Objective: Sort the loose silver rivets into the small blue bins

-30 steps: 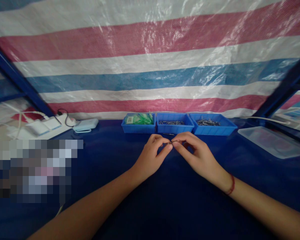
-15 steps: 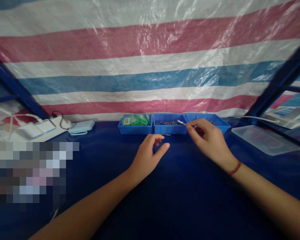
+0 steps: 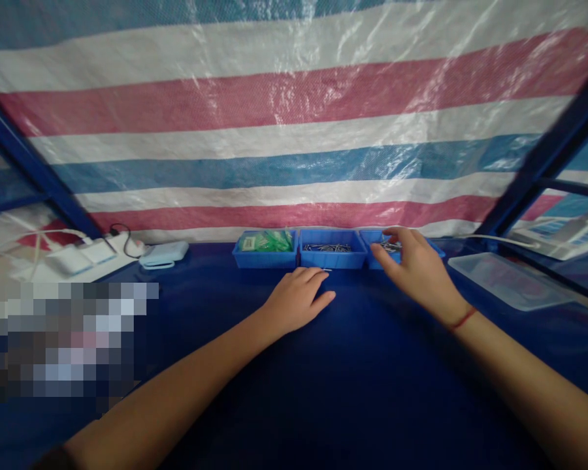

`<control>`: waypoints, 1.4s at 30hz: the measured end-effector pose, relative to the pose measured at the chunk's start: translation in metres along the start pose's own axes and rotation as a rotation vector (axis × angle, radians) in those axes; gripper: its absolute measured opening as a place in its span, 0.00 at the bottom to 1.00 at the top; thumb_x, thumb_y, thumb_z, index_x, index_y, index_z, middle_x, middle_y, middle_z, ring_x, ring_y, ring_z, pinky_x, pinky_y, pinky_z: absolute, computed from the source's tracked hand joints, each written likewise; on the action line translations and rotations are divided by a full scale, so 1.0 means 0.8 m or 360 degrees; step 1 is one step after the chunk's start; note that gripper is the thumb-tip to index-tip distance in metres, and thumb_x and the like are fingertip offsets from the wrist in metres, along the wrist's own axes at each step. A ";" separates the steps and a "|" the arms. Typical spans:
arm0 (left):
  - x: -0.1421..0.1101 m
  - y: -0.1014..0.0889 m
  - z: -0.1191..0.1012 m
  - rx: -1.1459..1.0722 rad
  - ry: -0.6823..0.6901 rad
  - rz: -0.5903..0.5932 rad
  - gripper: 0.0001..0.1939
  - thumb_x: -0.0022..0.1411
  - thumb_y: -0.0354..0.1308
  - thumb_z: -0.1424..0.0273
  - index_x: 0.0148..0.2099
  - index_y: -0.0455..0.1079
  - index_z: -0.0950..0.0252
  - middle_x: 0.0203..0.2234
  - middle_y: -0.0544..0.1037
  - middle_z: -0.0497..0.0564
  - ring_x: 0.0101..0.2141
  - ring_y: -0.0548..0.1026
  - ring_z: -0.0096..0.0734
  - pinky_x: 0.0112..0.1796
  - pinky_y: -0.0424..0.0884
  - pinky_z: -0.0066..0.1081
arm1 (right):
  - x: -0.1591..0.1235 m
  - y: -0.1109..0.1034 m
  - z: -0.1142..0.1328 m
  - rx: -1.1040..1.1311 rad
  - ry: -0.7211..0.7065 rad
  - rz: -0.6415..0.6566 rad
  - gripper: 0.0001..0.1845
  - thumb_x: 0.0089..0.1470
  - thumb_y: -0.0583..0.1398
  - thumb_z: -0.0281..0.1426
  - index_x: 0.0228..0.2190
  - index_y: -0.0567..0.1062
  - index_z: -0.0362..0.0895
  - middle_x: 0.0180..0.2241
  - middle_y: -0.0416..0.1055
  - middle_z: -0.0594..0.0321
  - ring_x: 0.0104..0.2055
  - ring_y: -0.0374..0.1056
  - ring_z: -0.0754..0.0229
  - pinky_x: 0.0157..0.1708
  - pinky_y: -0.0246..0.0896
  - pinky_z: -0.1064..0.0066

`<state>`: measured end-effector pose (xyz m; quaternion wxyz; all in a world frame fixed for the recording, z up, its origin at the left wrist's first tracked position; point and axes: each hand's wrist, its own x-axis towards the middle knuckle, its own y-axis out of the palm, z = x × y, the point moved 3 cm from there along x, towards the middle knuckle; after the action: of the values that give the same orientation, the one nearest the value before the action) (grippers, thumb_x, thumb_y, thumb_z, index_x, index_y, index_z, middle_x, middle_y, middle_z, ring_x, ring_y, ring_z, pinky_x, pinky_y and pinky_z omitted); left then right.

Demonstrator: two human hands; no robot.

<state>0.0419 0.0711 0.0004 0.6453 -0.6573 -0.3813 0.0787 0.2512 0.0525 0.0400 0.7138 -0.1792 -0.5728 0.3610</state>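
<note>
My left hand [image 3: 298, 300] rests low over the blue table, thumb apart from the fingers, with nothing visible in it. Just beyond its fingertips lies a thin metal piece [image 3: 327, 269], partly covered by the hand. My right hand [image 3: 419, 271], with a red cord at the wrist, is over the right blue bin [image 3: 434, 248]. Its thumb and fingers are spread, and I see nothing held. Small metal pieces [image 3: 390, 246] show in that bin, partly hidden behind the hand. The middle blue bin [image 3: 333, 260] contains several thin, screw-like metal pieces [image 3: 328, 248].
The left blue bin [image 3: 264, 261] holds green plastic packets [image 3: 272, 240]. A light blue case [image 3: 164, 254] and a white power strip [image 3: 98, 251] with plugs are farther left. At right lies a translucent plastic lid [image 3: 512, 281]. A striped sheet [image 3: 284, 156] hangs behind.
My right hand was pinching a small white-tipped piece by the middle bin; now it is over the right bin with fingers parted, the piece no longer visible. My left hand has lowered slightly.
</note>
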 end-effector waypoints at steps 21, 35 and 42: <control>0.016 0.017 -0.011 0.0104 0.0053 0.0089 0.14 0.65 0.45 0.74 0.44 0.72 0.68 0.36 0.72 0.56 0.38 0.70 0.38 0.42 0.67 0.39 | -0.033 0.012 0.058 0.0290 -0.0397 0.0332 0.16 0.56 0.55 0.40 0.41 0.71 0.43 0.41 0.69 0.53 0.45 0.64 0.49 0.48 0.57 0.55; -0.015 -0.010 -0.005 0.0136 0.0064 0.0219 0.13 0.63 0.46 0.79 0.42 0.72 0.69 0.34 0.74 0.55 0.35 0.73 0.36 0.40 0.69 0.34 | -0.051 0.032 0.066 0.0369 -0.0408 0.0523 0.15 0.56 0.55 0.41 0.37 0.73 0.44 0.41 0.67 0.53 0.46 0.64 0.50 0.48 0.59 0.53; -0.034 -0.013 -0.003 0.0153 0.0013 0.0217 0.13 0.64 0.46 0.77 0.43 0.72 0.67 0.37 0.74 0.54 0.37 0.71 0.36 0.42 0.69 0.35 | -0.070 0.047 0.078 0.0430 -0.0341 0.0629 0.13 0.55 0.56 0.38 0.39 0.74 0.45 0.45 0.66 0.51 0.51 0.60 0.48 0.50 0.58 0.52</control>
<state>0.0202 0.0516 -0.0008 0.6709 -0.6502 -0.3287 0.1379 0.1759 0.0276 -0.0068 0.5822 -0.1514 -0.5455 0.5836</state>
